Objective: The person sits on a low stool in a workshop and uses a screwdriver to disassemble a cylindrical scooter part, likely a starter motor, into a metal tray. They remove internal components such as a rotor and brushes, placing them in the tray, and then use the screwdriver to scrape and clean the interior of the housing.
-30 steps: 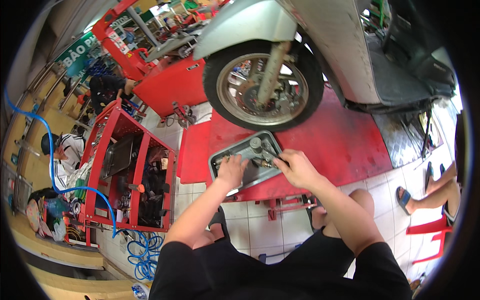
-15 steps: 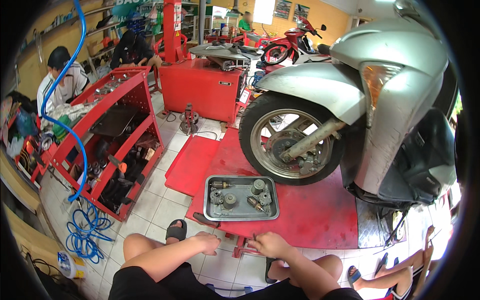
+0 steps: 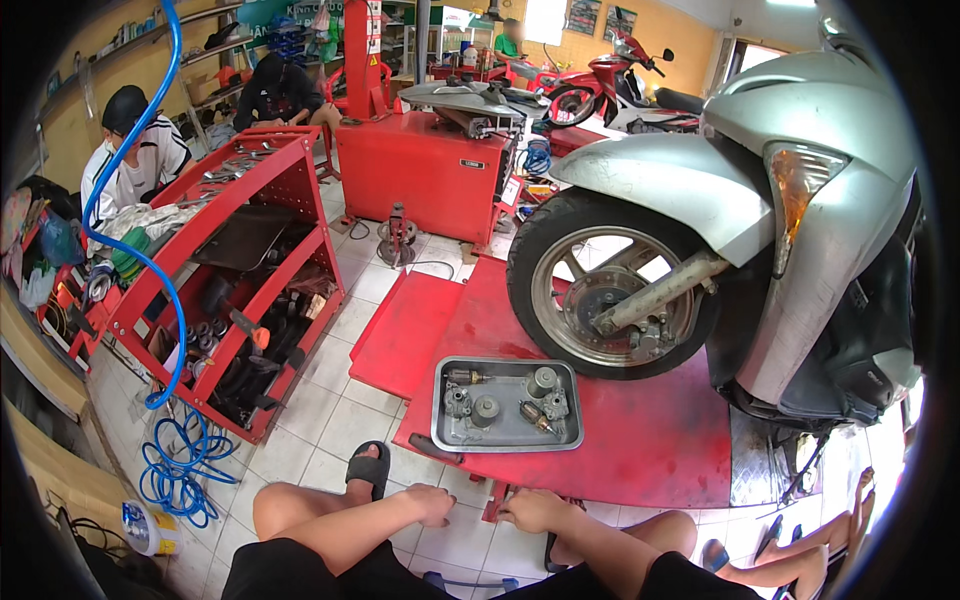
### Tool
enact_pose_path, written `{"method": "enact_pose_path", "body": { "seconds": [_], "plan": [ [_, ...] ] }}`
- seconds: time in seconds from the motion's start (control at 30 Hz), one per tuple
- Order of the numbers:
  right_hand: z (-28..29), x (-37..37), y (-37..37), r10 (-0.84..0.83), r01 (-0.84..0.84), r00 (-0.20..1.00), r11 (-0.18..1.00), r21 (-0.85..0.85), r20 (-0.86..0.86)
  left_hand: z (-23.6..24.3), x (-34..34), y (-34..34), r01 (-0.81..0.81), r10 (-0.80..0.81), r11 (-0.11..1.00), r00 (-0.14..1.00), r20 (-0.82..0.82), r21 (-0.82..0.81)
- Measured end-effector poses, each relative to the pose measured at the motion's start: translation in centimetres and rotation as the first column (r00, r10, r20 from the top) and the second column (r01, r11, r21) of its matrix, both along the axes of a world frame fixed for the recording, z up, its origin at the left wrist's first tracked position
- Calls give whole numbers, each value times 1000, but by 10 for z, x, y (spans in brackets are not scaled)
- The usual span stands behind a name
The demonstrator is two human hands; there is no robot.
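My left hand (image 3: 432, 505) is curled into a loose fist above the floor tiles, in front of the red platform; nothing shows in it. My right hand (image 3: 532, 511) is close by on its right, fingers bent and pressed together near the platform's front edge. Whatever its fingertips pinch, if anything, is too small to make out. Ahead of both hands a shallow metal tray (image 3: 508, 447) rests on the red platform (image 3: 650, 455). Inside are two grey metal parts with round canisters (image 3: 542, 380) and two slender metal pieces (image 3: 537, 416). A dark, handle-like object (image 3: 434, 448) lies beside the tray.
A silver scooter's front wheel (image 3: 610, 290) stands on the platform behind the tray. At left is a red tool cart (image 3: 222, 365) with tools; a blue hose (image 3: 180, 465) coils on the floor. Two people sit beyond the cart. Another person's legs (image 3: 790, 555) are at lower right.
The whole view has shifted, so the tray and scooter appear farther right. My right hand has come left, nearer to my left hand. The tray's contents look the same.
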State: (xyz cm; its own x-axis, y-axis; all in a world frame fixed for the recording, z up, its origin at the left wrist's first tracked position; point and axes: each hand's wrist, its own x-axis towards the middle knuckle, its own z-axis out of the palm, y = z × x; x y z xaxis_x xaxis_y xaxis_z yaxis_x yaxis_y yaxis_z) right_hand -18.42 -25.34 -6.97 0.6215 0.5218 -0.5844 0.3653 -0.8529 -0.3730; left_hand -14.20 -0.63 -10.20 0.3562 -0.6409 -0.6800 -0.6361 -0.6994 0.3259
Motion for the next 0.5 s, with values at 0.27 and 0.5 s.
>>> {"method": "enact_pose_path", "body": {
  "seconds": [0.27,0.5],
  "plan": [
    [7,4,0,-49,43,997,995,94,61,8,5,-10,10,-9,1000,999,53,-27],
    [32,6,5,-71,71,997,995,67,-4,4,5,-15,31,-31,1000,999,38,1]
  ]
}}
